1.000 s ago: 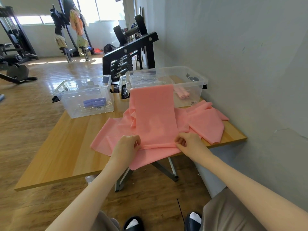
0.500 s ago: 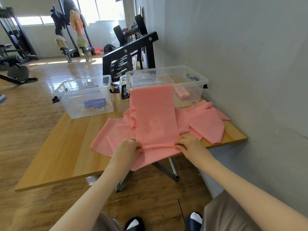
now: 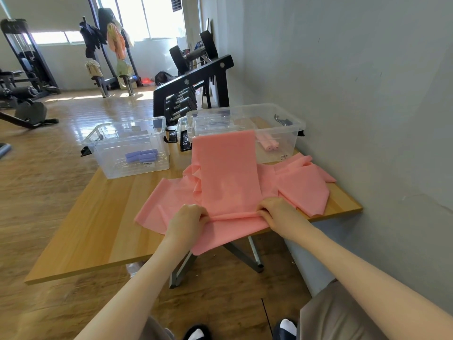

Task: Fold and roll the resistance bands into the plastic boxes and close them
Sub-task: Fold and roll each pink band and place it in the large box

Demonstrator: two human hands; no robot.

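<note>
Wooden table (image 3: 93, 224) pushed against a grey wall (image 3: 343, 94) at my 3 o'clock, wood floor, gym room. Dumbbell rack (image 3: 193, 94) at 12, cable machine (image 3: 22, 60) far off at 10.

Two clear plastic boxes on the tabletop, both lidless: left box (image 3: 127, 148) at 11 holds blue rolled bands (image 3: 141, 155); right box (image 3: 277, 128) at 12–1 holds pink rolls (image 3: 268, 144).

Pink resistance band (image 3: 228, 177): thin, matte, wide strip. Far end is draped up over the right box's near rim; it runs flat toward me, with loose folded excess spread to 9 and 2. Near end hangs off the table's front edge.

A narrow fold ridge crosses the strip between my hands. Left hand (image 3: 187, 219) pinches its left end, fingers curled in. Right hand (image 3: 277, 213) pinches its right end, same grip. Both at 12, close in.
</note>
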